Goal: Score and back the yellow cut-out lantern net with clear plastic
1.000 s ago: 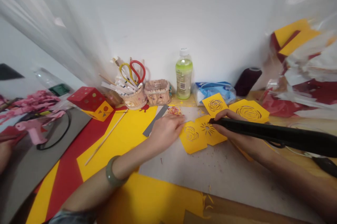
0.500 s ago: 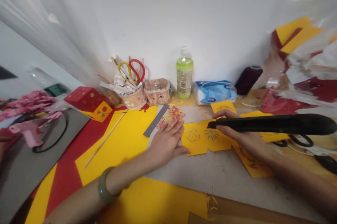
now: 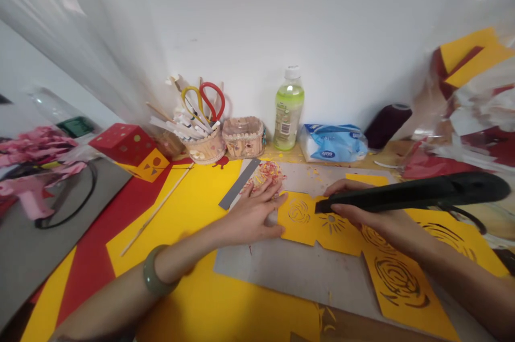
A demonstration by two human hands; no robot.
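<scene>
My right hand (image 3: 360,208) grips a black craft knife (image 3: 418,192), its long handle pointing right. The knife's tip is over a yellow card strip (image 3: 298,229) with a rose pattern and a sunburst pattern cut out. My left hand (image 3: 253,210) lies with fingers spread, its fingertips at the left edge of the strip and beside a pile of red and yellow paper shavings (image 3: 270,170). Under the right forearm is another yellow card (image 3: 402,299) with rose cut-outs. The strip lies on a grey board (image 3: 289,267).
At the left are a grey ruler (image 3: 240,184), a wooden stick (image 3: 156,210), a red and yellow box (image 3: 129,149) and a pink glue gun (image 3: 30,192). Along the wall stand a holder with scissors (image 3: 205,146), a green bottle (image 3: 288,111), blue tissues (image 3: 333,142) and a dark thread spool (image 3: 388,125).
The yellow strip has turned slightly, its right end lower. The knife tip has lifted to the top of the sunburst, and my left fingers are spread wider. The rose-cut card on the right shows more.
</scene>
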